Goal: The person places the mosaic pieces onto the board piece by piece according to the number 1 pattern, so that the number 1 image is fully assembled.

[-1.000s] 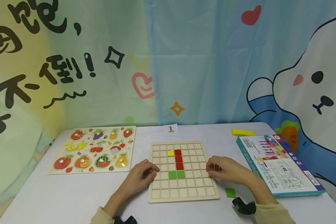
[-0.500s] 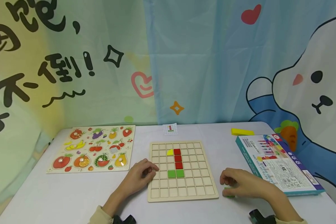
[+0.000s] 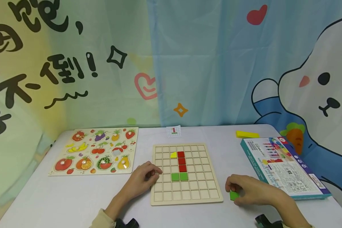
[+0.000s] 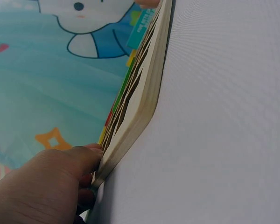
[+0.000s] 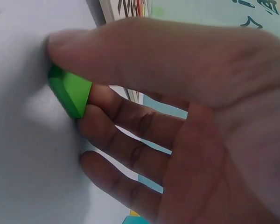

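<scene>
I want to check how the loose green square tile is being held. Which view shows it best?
The right wrist view: the green square tile fills the frame, pinched between thumb and fingers of the right hand. The head view shows only a small corner; the left wrist view shows none.

pale wooden grid board (image 3: 186, 193) carrying three red squares (image 3: 182, 161), two green squares (image 3: 179, 176) and one yellow piece (image 3: 173, 155). green block (image 3: 233, 195) on a white table (image 3: 74, 196). fruit puzzle (image 3: 95, 151) in red, orange, yellow, purple. teal-edged multicoloured box (image 3: 285, 167). yellow bar (image 3: 246, 134). blue and pale green cartoon-print backdrop (image 3: 188, 63).
</scene>
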The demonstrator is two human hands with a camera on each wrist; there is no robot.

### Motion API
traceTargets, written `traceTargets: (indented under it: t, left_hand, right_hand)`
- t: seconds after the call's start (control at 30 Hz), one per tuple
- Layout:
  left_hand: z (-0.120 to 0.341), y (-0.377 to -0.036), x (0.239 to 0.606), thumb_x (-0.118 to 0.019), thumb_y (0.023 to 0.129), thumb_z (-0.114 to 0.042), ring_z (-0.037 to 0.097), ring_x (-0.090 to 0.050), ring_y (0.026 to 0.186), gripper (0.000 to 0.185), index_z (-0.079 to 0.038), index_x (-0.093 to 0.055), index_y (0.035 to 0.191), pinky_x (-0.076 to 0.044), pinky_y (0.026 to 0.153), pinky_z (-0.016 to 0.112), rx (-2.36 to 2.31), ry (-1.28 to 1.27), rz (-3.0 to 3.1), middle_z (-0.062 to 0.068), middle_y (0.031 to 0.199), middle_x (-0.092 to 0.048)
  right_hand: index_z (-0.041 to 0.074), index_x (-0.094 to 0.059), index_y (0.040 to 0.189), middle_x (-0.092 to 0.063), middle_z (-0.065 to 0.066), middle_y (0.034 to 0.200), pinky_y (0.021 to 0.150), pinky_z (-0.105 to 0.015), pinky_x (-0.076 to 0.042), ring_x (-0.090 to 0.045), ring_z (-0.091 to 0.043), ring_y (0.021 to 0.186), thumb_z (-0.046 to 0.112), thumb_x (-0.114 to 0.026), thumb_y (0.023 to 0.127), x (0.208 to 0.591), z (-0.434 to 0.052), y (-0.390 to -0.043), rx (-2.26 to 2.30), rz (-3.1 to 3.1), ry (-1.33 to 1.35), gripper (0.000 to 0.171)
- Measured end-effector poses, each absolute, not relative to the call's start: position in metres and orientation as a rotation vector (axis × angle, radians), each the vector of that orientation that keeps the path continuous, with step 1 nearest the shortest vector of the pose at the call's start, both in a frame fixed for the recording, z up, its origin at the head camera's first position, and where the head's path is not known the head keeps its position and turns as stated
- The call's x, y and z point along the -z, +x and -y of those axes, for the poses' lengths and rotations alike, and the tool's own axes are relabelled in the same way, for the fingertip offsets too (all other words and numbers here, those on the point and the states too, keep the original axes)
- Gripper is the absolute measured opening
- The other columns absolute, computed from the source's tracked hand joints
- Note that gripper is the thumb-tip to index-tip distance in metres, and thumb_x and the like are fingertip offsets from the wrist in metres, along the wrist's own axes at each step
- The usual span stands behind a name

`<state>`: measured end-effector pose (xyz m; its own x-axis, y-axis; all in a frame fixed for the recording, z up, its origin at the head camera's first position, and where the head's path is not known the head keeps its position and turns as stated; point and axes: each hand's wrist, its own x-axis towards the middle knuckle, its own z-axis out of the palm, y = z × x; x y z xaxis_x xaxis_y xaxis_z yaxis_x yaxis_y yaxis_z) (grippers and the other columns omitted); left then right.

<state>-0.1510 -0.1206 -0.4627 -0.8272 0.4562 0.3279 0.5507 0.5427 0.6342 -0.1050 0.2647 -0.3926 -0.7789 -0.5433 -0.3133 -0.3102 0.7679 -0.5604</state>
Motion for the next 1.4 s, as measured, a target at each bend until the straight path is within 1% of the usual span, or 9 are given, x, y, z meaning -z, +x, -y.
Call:
traceTargets:
  t: [0.13, 0.4, 0.73, 0.9, 1.2, 1.4]
  left_hand:
    - [0.121, -0.152, 0.463, -0.062, 0.082, -0.020, 0.002, -0.044, 0.069, 0.015, -0.029, -0.061, 0.094, -0.037, 0.061, 0.016, 1.154, -0.871, 2.647, -0.015, 0.076, -0.047]
    - [0.121, -0.151, 0.462, -0.062, 0.082, -0.021, 0.002, -0.044, 0.069, 0.015, -0.029, -0.061, 0.095, -0.037, 0.061, 0.016, 1.158, -0.874, 2.649, -0.015, 0.076, -0.047]
    - [0.121, -0.151, 0.462, -0.061, 0.082, -0.021, 0.003, -0.043, 0.068, 0.014, -0.028, -0.062, 0.095, -0.037, 0.060, 0.016, 1.164, -0.876, 2.643, -0.015, 0.076, -0.047]
    - [0.121, -0.151, 0.462, -0.062, 0.082, -0.021, 0.003, -0.044, 0.068, 0.014, -0.027, -0.062, 0.095, -0.037, 0.060, 0.016, 1.170, -0.880, 2.639, -0.015, 0.076, -0.047]
    - [0.120, -0.151, 0.461, -0.062, 0.081, -0.020, 0.001, -0.044, 0.069, 0.015, -0.028, -0.062, 0.094, -0.037, 0.062, 0.016, 1.154, -0.862, 2.655, -0.017, 0.076, -0.048]
    - [0.120, -0.152, 0.462, -0.062, 0.082, -0.021, 0.001, -0.044, 0.069, 0.015, -0.029, -0.062, 0.094, -0.037, 0.061, 0.016, 1.148, -0.864, 2.659, -0.017, 0.076, -0.047]
  right_hand:
    - [0.026, -0.053, 0.089, -0.051, 0.009, 0.082, 0.065, -0.021, -0.039, -0.046, -0.004, 0.074, 0.030, -0.071, 0.070, 0.393, -0.264, -0.106, 0.691, -2.504, -0.674, 0.026]
    - [0.029, -0.054, 0.090, -0.052, 0.013, 0.085, 0.069, -0.021, -0.041, -0.047, -0.002, 0.077, 0.028, -0.068, 0.074, 0.395, -0.261, -0.107, 0.659, -2.571, -0.670, 0.021]
    - [0.027, -0.055, 0.094, -0.052, 0.012, 0.087, 0.067, -0.021, -0.041, -0.047, -0.002, 0.077, 0.025, -0.067, 0.076, 0.392, -0.246, -0.115, 0.710, -2.645, -0.791, 0.022]
    - [0.026, -0.055, 0.097, -0.052, 0.013, 0.088, 0.068, -0.020, -0.043, -0.048, -0.002, 0.079, 0.024, -0.067, 0.077, 0.393, -0.239, -0.122, 0.720, -2.673, -0.834, 0.023]
    - [0.026, -0.056, 0.100, -0.051, 0.015, 0.091, 0.071, -0.022, -0.044, -0.048, -0.002, 0.082, 0.026, -0.066, 0.078, 0.395, -0.228, -0.132, 0.694, -2.694, -0.805, 0.024]
    - [0.024, -0.056, 0.101, -0.051, 0.015, 0.092, 0.072, -0.022, -0.044, -0.048, -0.002, 0.083, 0.024, -0.066, 0.077, 0.396, -0.216, -0.139, 0.684, -2.711, -0.812, 0.026]
